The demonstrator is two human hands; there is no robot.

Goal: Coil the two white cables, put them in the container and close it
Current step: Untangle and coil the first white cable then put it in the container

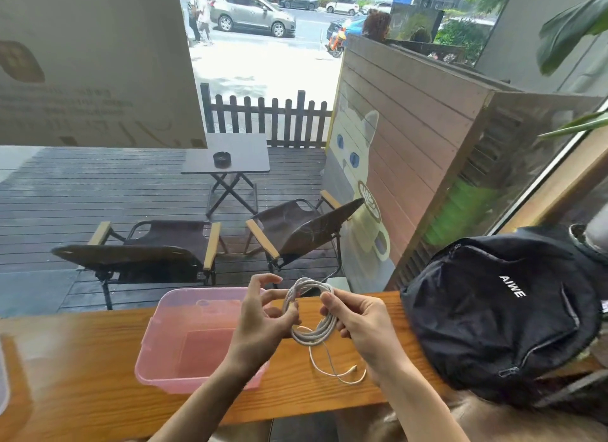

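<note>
Both hands, left hand (263, 313) and right hand (358, 323), grip one coiled white cable (311, 310), perhaps two, beside one pink container (184, 339).

A clear lid (3, 379) is cut off by the left edge.

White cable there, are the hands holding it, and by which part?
Yes. Both hands hold the coiled white cable: left hand pinches the coil's left side, right hand grips its right side. The loose tail hangs free.

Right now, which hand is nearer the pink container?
Left. The left hand hangs over the right edge of the pink container, holding the white cable coil. The right hand holds the coil's far side, further right.
</note>
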